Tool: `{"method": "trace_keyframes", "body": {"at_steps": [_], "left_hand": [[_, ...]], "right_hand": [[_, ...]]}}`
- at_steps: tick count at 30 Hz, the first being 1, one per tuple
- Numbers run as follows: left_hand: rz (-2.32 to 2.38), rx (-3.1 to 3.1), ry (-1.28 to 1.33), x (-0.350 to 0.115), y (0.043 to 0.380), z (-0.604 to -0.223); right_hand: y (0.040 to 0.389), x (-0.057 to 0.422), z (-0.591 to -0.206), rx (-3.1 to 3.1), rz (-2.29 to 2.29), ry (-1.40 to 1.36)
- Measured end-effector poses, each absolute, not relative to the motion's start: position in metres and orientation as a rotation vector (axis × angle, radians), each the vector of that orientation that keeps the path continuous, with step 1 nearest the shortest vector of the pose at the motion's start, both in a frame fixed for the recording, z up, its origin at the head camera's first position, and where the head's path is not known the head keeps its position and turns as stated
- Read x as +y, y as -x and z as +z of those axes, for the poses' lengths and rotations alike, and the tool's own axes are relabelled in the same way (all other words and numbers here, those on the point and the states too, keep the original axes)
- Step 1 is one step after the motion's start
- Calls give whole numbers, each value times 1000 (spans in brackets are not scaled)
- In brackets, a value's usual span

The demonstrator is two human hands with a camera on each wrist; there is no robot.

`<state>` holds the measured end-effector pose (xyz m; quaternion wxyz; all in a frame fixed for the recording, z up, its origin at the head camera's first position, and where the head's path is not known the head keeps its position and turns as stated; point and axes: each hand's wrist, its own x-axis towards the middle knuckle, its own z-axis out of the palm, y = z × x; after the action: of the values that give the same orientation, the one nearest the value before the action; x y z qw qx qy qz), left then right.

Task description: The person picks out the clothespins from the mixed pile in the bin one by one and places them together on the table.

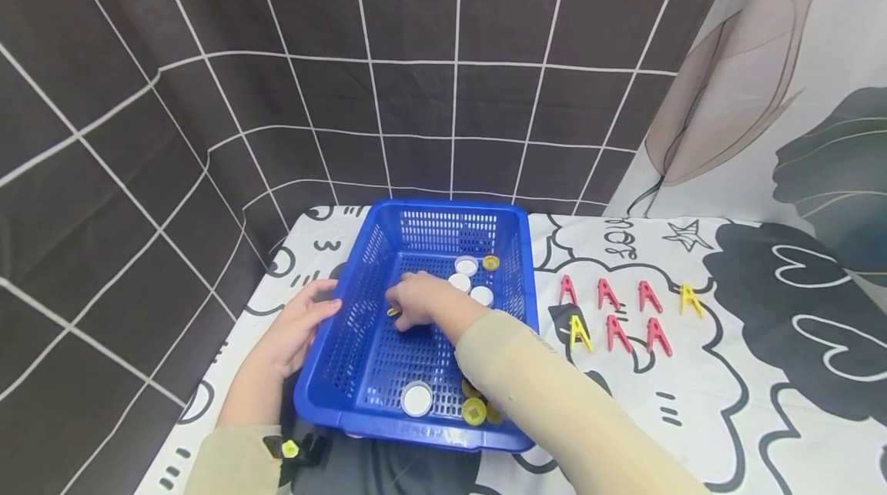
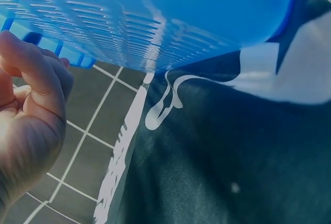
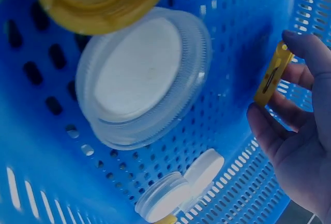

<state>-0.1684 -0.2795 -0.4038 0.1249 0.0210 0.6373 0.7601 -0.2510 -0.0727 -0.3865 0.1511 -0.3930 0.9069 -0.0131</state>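
Observation:
Inside the blue plastic basket (image 1: 416, 437), my right hand (image 1: 416, 299) pinches a yellow clothespin (image 3: 273, 74) by its ends between thumb and fingers. Only a small bit of the clothespin shows in the head view. My left hand (image 1: 305, 326) is at the basket's left rim, its fingertips against the outer edge and its fingers loosely bent. White round lids (image 1: 417, 399) and yellow round lids (image 1: 474, 411) lie on the basket floor near the right arm. In the right wrist view a large white lid (image 3: 139, 74) is close to the camera.
Right of the basket, red clothespins (image 1: 607, 293) and yellow clothespins (image 1: 579, 333) lie in two rows on the patterned cloth (image 1: 693, 387). Dark tiled-pattern fabric (image 1: 416, 102) hangs behind and to the left. The right forearm covers part of the basket's right side.

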Motion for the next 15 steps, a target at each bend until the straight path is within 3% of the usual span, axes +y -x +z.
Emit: {"method": "trace_keyframes", "body": {"at_steps": [15], "left_hand": [[2212, 1872, -34, -278, 167, -406]], "right_hand": [[260, -50, -340, 2545, -123, 1347]]}}
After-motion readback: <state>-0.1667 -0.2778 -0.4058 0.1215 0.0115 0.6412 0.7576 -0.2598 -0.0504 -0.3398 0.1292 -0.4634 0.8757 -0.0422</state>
